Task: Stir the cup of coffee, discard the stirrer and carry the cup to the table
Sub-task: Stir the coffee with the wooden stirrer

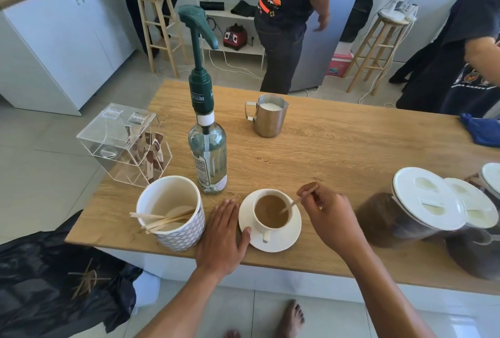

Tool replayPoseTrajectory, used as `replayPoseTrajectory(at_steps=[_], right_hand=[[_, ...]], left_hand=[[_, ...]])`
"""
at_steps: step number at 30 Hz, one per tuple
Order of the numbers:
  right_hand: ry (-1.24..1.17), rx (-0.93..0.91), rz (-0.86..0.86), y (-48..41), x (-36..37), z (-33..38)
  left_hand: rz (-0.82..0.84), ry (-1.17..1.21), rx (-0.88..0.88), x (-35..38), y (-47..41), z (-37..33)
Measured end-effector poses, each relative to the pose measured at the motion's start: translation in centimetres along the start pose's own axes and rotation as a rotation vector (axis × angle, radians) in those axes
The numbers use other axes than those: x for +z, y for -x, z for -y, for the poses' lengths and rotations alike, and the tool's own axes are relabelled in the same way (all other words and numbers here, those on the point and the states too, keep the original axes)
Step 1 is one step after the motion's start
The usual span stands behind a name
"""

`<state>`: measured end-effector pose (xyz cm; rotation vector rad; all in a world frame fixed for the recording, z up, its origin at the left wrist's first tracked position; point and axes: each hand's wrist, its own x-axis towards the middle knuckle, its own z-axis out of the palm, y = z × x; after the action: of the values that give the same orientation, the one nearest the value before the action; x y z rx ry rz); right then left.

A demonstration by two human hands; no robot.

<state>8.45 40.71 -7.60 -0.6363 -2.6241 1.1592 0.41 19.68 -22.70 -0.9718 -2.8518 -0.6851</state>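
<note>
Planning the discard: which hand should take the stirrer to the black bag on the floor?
Right, probably. The right hand pinches the stirrer, whose tip is in the cup. The left hand lies flat, thumb at the saucer, nearer the bag, but would need a handover.

One head-worn camera looks forward and down, close over the wooden counter (324, 148).

Stirrer (297, 200) was pinched by R hand (328, 218), tip dipped in coffee cup (271, 216); L hand (221, 232) was laid flat on tabletop (338, 153), thumb touching saucer (293, 232).
</note>
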Motion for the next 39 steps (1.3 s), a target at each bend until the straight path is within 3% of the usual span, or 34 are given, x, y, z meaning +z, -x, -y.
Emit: replayPoseTrajectory(at_steps=[5, 9, 14, 18, 22, 27, 31, 35, 39], right_hand=[[-0.022, -0.051, 0.126, 0.3, 0.36, 0.44], [0.011, -0.021, -0.011, 0.26, -0.01, 0.33], [0.003, -0.042, 0.103, 0.38, 0.16, 0.31], [0.01, -0.024, -0.005, 0.29, -0.14, 0.24], [-0.025, -0.039, 0.139, 0.38, 0.19, 0.37], [0.002, -0.029, 0.005, 0.22, 0.1, 0.52], [-0.026, -0.046, 0.115, 0.27, 0.61, 0.61], [-0.023, -0.041, 0.001, 0.19, 0.22, 0.55], [-0.028, -0.062, 0.095, 0.24, 0.3, 0.55]], left_hand=[[0.002, -0.011, 0.006, -0.11, -0.02, -0.04], [0.002, -0.012, 0.003, -0.09, -0.01, -0.08], [0.002, -0.008, 0.004, -0.16, 0.04, -0.1], [0.0, -0.011, 0.005, -0.03, 0.03, 0.01], [0.008, -0.009, 0.002, -0.05, 0.07, 0.07], [0.006, -0.012, 0.0, -0.1, 0.06, 0.0], [0.008, -0.011, -0.001, -0.15, 0.09, -0.01], [0.002, -0.005, -0.004, -0.15, 0.09, -0.06], [0.002, -0.003, -0.002, -0.13, 0.11, -0.01]])
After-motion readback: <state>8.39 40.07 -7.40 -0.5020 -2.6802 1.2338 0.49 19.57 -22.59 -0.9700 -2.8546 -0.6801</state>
